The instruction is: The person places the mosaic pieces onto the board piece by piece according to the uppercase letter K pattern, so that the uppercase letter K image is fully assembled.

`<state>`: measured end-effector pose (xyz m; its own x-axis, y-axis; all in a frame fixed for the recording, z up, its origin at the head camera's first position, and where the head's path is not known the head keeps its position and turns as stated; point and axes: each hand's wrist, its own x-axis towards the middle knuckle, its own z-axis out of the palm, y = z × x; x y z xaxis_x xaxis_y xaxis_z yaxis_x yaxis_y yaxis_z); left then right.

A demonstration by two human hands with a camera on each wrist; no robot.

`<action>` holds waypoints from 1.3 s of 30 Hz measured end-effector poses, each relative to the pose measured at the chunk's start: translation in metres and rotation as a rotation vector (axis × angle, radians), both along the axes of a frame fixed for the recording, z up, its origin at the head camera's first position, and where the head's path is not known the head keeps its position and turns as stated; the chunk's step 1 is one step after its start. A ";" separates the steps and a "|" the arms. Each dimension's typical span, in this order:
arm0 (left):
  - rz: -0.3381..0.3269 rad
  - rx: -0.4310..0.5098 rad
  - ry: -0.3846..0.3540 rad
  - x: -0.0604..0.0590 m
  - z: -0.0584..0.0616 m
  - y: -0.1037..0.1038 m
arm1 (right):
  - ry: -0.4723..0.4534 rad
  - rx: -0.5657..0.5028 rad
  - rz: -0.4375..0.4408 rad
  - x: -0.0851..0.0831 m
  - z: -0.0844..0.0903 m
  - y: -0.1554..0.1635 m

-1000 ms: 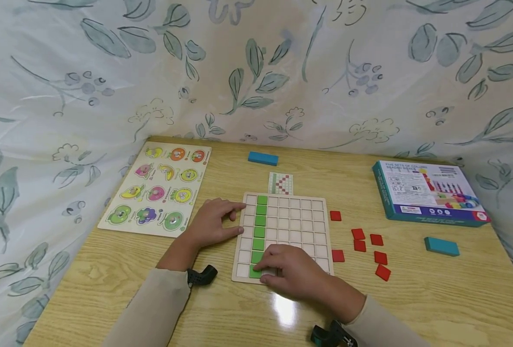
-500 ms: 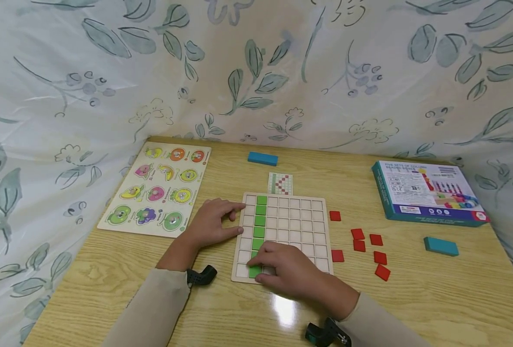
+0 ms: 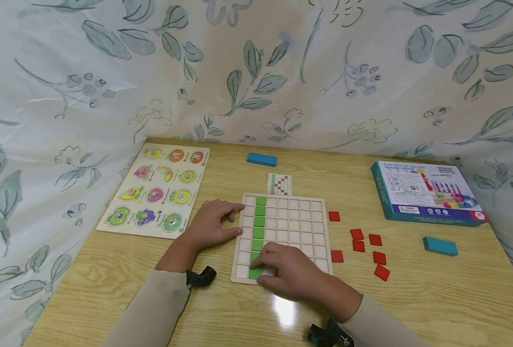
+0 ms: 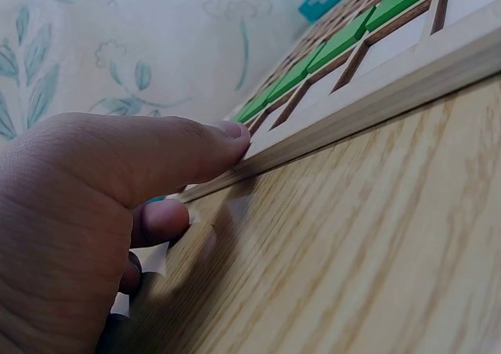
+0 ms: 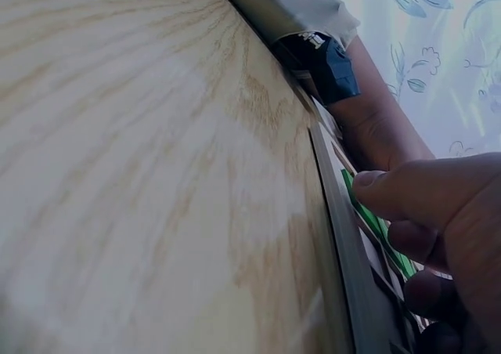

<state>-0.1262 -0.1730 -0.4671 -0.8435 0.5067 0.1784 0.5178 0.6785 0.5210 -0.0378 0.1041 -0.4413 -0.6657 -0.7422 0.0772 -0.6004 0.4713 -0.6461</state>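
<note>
A square wooden grid board (image 3: 294, 225) lies on the table, with several green tiles (image 3: 259, 221) filling its second column from the left. My left hand (image 3: 210, 222) is at the board's left edge; index finger and thumb touch the rim. In the left wrist view the thumb (image 4: 200, 146) rests against the board's side. Over the lower end of the green column is my right hand (image 3: 293, 270), index fingertip at the tiles, thumb near the board's front edge. That hand hides part of the lower rows. A pattern card (image 3: 279, 184) lies just behind the board.
Several loose red tiles (image 3: 358, 246) lie right of the board. A fruit picture board (image 3: 154, 190) is at the left. Blue blocks lie at the back (image 3: 262, 159) and right (image 3: 440, 246). A toy box (image 3: 427, 193) stands back right; a patterned cloth (image 3: 256, 86) hangs behind.
My right index fingertip shifted slightly left across the lower green tiles, then back a little to the right. The left hand stays at the board's edge.
</note>
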 end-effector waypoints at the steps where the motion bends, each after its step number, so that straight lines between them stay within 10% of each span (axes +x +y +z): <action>1: 0.001 0.002 -0.001 0.000 0.000 0.000 | -0.007 -0.004 -0.006 0.000 0.000 0.001; 20: -0.007 0.008 -0.012 0.003 0.000 0.000 | -0.054 -0.107 -0.233 0.019 0.005 0.060; 39: 0.001 0.006 -0.007 0.002 0.002 0.000 | 0.097 -0.067 -0.423 0.037 0.003 0.137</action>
<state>-0.1238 -0.1725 -0.4651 -0.8450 0.5051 0.1755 0.5136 0.6756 0.5288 -0.0009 0.2409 -0.4379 -0.8973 -0.3972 0.1928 -0.4229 0.6479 -0.6335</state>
